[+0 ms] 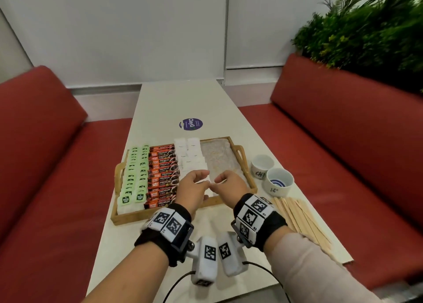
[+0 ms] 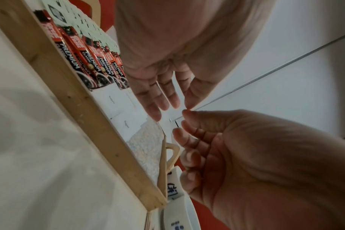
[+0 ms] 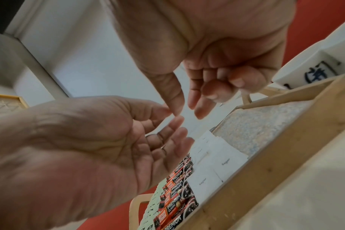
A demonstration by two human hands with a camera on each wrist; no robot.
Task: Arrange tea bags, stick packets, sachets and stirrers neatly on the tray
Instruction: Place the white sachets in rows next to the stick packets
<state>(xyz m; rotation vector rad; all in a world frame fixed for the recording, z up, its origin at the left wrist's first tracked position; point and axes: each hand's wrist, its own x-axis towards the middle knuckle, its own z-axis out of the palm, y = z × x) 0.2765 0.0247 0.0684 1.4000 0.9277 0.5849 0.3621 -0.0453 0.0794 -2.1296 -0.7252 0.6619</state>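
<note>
Both hands are hovering over the near right part of the tray (image 1: 180,215), holding nothing: the left hand (image 1: 194,188) with fingers loosely spread, the right hand (image 1: 229,183) with fingers half curled, thumb tips nearly meeting. Stick packets (image 1: 163,174) are lying with their long axes across the tray, stacked in a column running from near edge to far edge. Green tea bags (image 1: 135,172) are filling two columns along the left edge; white sachets (image 1: 190,156) are sitting just right of the sticks. A speckled bare strip (image 1: 219,158) is staying open along the right edge. Stirrers (image 1: 302,220) are lying on the bench beyond the tray's right edge, pointing toward the near right corner, beside two cups (image 1: 272,174). Only the right wrist view is showing "Sugar" printed on the sachets (image 3: 213,168).
</note>
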